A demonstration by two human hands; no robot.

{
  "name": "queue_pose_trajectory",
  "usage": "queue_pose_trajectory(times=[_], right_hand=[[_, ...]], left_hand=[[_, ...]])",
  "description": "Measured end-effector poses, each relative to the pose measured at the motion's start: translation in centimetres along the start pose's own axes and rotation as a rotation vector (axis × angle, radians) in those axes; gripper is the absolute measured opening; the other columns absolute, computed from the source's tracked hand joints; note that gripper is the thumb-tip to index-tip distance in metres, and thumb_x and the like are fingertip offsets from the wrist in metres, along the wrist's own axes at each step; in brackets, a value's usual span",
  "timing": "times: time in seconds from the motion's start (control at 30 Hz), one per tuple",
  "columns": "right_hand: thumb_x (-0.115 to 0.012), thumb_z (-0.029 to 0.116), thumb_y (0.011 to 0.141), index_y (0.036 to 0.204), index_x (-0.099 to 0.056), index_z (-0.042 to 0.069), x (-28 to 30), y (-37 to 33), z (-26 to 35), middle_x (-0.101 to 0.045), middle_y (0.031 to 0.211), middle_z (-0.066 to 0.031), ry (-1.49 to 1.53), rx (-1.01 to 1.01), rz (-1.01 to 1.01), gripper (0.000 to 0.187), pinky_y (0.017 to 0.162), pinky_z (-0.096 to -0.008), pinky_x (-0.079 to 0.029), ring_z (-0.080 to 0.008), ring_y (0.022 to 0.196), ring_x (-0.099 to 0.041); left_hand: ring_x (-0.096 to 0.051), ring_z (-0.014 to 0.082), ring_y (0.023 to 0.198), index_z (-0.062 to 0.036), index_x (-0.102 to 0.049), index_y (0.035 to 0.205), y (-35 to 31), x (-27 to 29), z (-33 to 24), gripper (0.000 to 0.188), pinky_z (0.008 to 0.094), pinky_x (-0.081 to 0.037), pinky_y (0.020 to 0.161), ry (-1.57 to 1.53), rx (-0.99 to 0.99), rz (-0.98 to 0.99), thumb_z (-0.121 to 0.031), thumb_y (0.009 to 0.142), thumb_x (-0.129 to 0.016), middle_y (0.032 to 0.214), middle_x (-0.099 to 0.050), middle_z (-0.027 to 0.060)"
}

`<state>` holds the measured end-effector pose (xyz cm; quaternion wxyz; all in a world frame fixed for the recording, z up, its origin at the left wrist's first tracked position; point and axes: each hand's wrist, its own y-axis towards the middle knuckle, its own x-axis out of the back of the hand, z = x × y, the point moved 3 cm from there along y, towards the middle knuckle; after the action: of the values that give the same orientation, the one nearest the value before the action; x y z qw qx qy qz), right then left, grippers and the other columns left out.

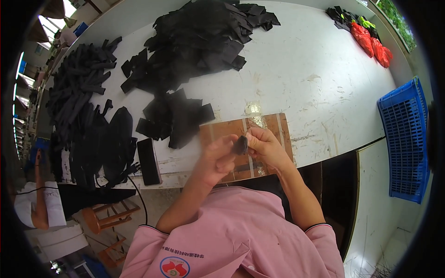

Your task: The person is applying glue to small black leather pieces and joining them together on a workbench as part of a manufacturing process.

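Note:
Just above the brown board point(218, 132), both my hands meet at a small dark piece point(240, 145), seen nearly end-on; it looks like black fabric, rolled or folded. My left hand point(219, 155) is slightly blurred, its fingers curled against the piece from the left. From the right, my right hand point(265, 147) pinches the piece between thumb and fingers. A few flat black fabric pieces point(174, 116) lie left of the board, and a much larger heap of them point(197, 44) spreads behind.
A pile of rolled black pieces point(76, 74) covers the far left of the white table point(296, 88). Nearer are large black pieces point(116, 141), a phone point(148, 161) and a cable point(143, 197). Red bags point(371, 44) lie far right, above a blue crate point(405, 139). A person's arm point(41, 199) shows at left.

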<state>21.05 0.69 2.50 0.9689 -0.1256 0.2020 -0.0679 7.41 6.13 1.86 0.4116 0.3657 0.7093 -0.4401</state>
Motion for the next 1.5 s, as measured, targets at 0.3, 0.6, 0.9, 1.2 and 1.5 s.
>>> queue_pose_trajectory(times=[0.3,0.6,0.9,1.2,1.5], right_hand=[[-0.054,0.027,0.083,0.082,-0.055,0.002,0.4,-1.3,2.4,-0.051,0.069,-0.0036,-0.453,0.305,-0.309,0.025,0.053,-0.0234,-0.039,-0.0094,0.064,-0.048],[-0.067,0.029,0.064,0.076,-0.054,0.006,-2.6,-2.6,4.1,-0.052,0.067,-0.0057,-1.534,0.591,-0.182,0.029,0.050,-0.0319,-0.043,-0.0215,0.065,-0.055],[-0.059,0.013,0.071,0.074,-0.054,0.006,-1.1,-2.8,2.0,-0.048,0.059,-0.0085,-0.942,0.764,-0.212,0.009,0.046,-0.0363,-0.041,-0.0265,0.053,-0.053],[-0.059,0.015,0.071,0.075,-0.055,0.005,-0.7,-1.9,0.6,-0.054,0.065,-0.0109,-1.016,0.509,-0.174,0.012,0.050,-0.0383,-0.044,-0.0300,0.060,-0.055],[-0.063,0.029,0.072,0.064,-0.053,0.005,-1.7,-1.6,2.0,-0.052,0.058,-0.0071,-1.394,0.539,-0.177,0.027,0.048,-0.0350,-0.044,-0.0258,0.055,-0.055]], left_hand=[[-0.052,0.0179,0.089,-0.0016,-0.055,0.101,-0.9,-7.2,-3.5,0.027,0.0281,-0.040,0.082,1.459,-0.884,0.194,-0.006,0.075,-0.063,0.092,-0.060,0.0095],[-0.053,0.0190,0.088,-0.0022,-0.055,0.085,-1.9,-4.5,-2.4,0.012,0.0333,-0.042,0.080,0.822,-0.773,-0.037,-0.003,0.075,-0.062,0.087,-0.060,0.0118],[-0.051,0.0095,0.069,0.0003,-0.058,0.073,0.4,-8.8,-2.3,0.012,0.0195,-0.040,0.059,1.343,-0.497,0.066,-0.003,0.069,-0.068,0.079,-0.058,0.0054],[-0.056,0.0141,0.078,0.0021,-0.058,0.090,-0.1,-7.8,-1.8,0.016,0.0245,-0.044,0.071,1.238,-0.712,0.080,-0.006,0.076,-0.062,0.084,-0.060,0.0087],[-0.052,0.0225,0.083,-0.0019,-0.058,0.084,-0.6,-5.6,-3.2,0.015,0.0363,-0.040,0.081,0.428,-0.730,0.125,-0.017,0.081,-0.057,0.082,-0.060,0.0104]])
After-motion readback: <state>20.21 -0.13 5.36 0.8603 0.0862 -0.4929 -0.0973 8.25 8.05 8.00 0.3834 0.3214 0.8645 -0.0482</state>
